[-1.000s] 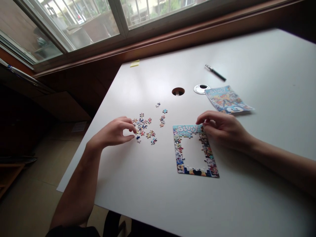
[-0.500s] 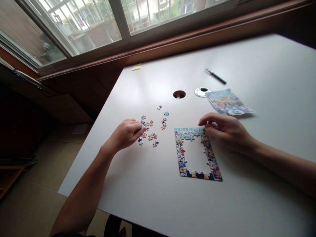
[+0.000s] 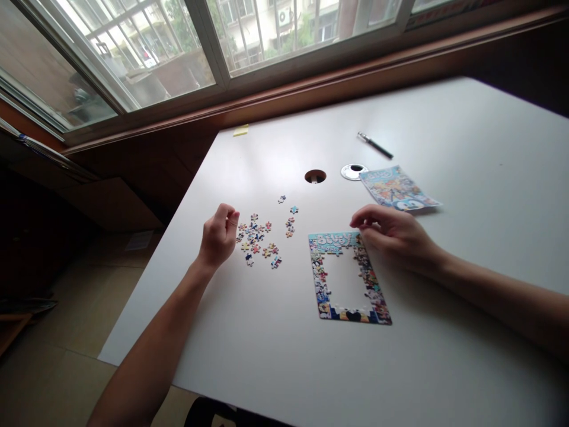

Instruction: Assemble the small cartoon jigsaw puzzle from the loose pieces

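Observation:
My left hand (image 3: 219, 236) is closed at the left edge of a spread of loose puzzle pieces (image 3: 255, 237); whatever its fingers may hold is hidden. A partly filled puzzle (image 3: 319, 289) lies flat on the white table (image 3: 267, 338), with its border joined and its middle bare. My right hand (image 3: 391, 234) rests at the puzzle's top right corner, its thumb and forefinger bent close together, and I cannot make out anything between them. Just beyond that hand lies a printed picture sheet (image 3: 395, 188).
A pen (image 3: 374, 145) lies toward the back, beyond a round metal cover (image 3: 354, 172). Left of the cover is a round hole (image 3: 315, 177) in the table. Yellow tape (image 3: 240, 130) sits at the back left corner, below the window (image 3: 284, 35).
My left hand has moved left and turned more upright, uncovering more of the loose pieces. My right hand stays at the puzzle's corner. The whole view has shifted slightly.

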`<state>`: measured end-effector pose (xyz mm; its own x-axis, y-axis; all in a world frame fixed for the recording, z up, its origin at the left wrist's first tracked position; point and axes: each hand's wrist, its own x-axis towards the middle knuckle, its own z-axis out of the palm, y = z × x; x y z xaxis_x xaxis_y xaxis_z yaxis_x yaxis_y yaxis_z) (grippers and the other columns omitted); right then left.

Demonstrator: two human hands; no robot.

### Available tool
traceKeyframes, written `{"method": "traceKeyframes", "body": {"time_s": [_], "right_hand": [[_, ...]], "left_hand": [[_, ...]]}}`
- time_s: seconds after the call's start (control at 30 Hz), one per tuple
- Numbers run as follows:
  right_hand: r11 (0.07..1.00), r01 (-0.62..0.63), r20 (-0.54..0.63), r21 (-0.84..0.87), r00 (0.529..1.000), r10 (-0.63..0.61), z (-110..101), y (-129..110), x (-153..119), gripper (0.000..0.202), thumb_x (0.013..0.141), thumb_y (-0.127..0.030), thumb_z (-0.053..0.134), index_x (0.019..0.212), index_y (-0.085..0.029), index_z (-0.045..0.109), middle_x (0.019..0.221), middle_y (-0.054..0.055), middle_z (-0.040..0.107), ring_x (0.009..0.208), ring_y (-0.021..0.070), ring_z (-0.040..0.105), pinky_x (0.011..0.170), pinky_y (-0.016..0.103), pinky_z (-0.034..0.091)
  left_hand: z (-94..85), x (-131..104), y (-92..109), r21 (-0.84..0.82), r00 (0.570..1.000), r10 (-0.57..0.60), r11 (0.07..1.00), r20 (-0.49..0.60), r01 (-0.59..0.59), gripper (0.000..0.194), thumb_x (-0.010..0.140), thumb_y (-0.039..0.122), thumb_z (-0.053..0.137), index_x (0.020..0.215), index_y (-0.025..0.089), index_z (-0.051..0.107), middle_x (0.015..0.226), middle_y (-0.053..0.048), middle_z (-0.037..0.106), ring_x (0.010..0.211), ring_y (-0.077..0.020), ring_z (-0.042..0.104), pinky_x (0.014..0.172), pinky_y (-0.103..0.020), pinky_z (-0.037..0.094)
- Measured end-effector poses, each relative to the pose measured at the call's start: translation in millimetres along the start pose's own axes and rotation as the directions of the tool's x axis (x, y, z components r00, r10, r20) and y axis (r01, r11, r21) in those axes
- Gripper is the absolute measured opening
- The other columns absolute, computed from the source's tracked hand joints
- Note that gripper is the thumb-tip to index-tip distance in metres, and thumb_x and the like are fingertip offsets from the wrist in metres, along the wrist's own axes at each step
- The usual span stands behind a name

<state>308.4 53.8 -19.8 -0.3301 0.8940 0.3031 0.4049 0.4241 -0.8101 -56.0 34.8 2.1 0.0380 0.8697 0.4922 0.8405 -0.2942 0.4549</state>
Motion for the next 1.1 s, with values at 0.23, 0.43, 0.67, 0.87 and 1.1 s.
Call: {"method": "traceKeyframes", "body": {"time_s": [0.23, 0.43, 0.67, 0.87, 1.1], "right_hand": [[1.0, 0.015, -0.009, -0.015, 1.0, -0.016, -1, 1, 0, 0.016, 0.077, -0.016, 0.055, 0.087, -0.022, 0.065, 0.086, 0.005, 0.067, 0.079, 0.0195, 0.061, 0.063, 0.033, 0.05], [1.0, 0.015, 0.007, -0.016, 1.0, -0.015, -1, 1, 0, 0.015, 0.078, -0.015, 0.055, 0.087, -0.022, 0.065, 0.086, 0.005, 0.066, 0.079, 0.0194, 0.06, 0.064, 0.033, 0.049], [1.0, 0.025, 0.022, -0.009, 0.999, -0.025, -2, 3, 0, 0.017, 0.079, -0.013, 0.055, 0.089, -0.023, 0.065, 0.087, 0.004, 0.066, 0.079, 0.0193, 0.061, 0.067, 0.034, 0.049], [0.999, 0.036, 0.023, -0.004, 0.999, -0.036, -1, 4, 0, 0.017, 0.08, -0.014, 0.055, 0.089, -0.023, 0.065, 0.088, 0.005, 0.066, 0.08, 0.0195, 0.061, 0.067, 0.034, 0.049], [0.999, 0.036, 0.024, -0.01, 0.999, -0.036, -2, 5, -1, 0.017, 0.08, -0.013, 0.054, 0.089, -0.023, 0.065, 0.088, 0.005, 0.066, 0.08, 0.0192, 0.061, 0.067, 0.034, 0.05]], "left_hand": [[-5.0, 4, -8, 0.105, 0.962, 0.18, 0.973, 0.205, -0.205, 0.012, 0.09, 0.019, 0.052, 0.09, 0.02, 0.064, 0.09, -0.004, 0.066, 0.089, -0.0192, 0.06, 0.085, -0.034, 0.044], [-19.0, 9, -21, 0.25, 0.971, 0.135, 0.951, 0.199, -0.184, 0.014, 0.09, 0.021, 0.058, 0.09, 0.023, 0.071, 0.097, -0.002, 0.07, 0.097, -0.0216, 0.06, 0.091, -0.039, 0.036], [-7.8, 5, -21, 0.179, 0.922, 0.196, 0.947, 0.333, -0.266, 0.013, 0.089, 0.03, 0.065, 0.097, 0.028, 0.076, 0.101, -0.004, 0.069, 0.1, -0.0227, 0.057, 0.09, -0.039, 0.034], [-7.4, 4, -19, 0.135, 0.92, 0.15, 0.968, 0.363, -0.211, 0.008, 0.088, 0.029, 0.067, 0.091, 0.027, 0.074, 0.101, -0.003, 0.069, 0.099, -0.0223, 0.058, 0.09, -0.04, 0.033], [-9.8, 4, -15, 0.176, 0.907, 0.139, 0.959, 0.398, -0.224, 0.01, 0.091, 0.03, 0.062, 0.092, 0.025, 0.07, 0.097, -0.004, 0.07, 0.098, -0.023, 0.058, 0.087, -0.04, 0.035]]}}
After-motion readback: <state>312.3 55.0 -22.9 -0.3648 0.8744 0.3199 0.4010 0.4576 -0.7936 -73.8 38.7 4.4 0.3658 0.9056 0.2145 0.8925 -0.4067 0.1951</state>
